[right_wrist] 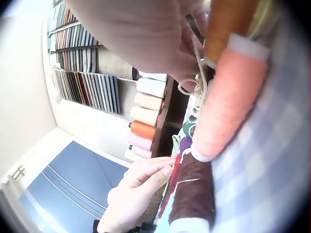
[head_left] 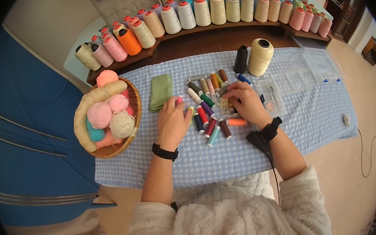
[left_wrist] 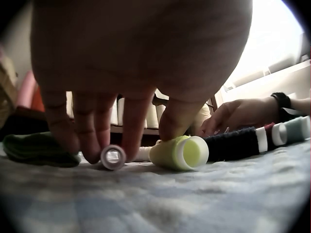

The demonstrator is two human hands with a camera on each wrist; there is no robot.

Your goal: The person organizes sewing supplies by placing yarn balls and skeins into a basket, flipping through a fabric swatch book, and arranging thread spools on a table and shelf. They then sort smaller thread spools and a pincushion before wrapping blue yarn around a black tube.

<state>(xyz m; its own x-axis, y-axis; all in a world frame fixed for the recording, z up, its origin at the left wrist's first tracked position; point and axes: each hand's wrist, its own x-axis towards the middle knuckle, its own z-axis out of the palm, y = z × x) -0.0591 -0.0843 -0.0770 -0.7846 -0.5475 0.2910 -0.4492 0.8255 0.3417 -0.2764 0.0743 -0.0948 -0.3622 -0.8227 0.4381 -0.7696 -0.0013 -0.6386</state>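
Observation:
My left hand [head_left: 173, 124] reaches down with fairly straight fingers. In the left wrist view its fingertips stand around a small spool [left_wrist: 112, 157], pink in the head view, and the thumb touches a yellow-green spool [left_wrist: 179, 153]. A folded green cloth [head_left: 161, 92] lies just beyond. My right hand [head_left: 246, 103] is over the spool pile, its fingers curled at a tangle of off-white string [head_left: 224, 107]; the right wrist view shows a loop of this string [right_wrist: 197, 86] beneath the fingers. Orange [head_left: 237, 122] and dark brown [head_left: 225, 129] spools lie nearest that hand.
A yarn basket [head_left: 137, 105] stands at the left. A cream cone [head_left: 261, 57] and a black cone [head_left: 240, 60] stand behind the pile. Clear plastic boxes [head_left: 300, 79] lie at the right. Rows of thread cones line the curved shelf [head_left: 175, 35] at the back.

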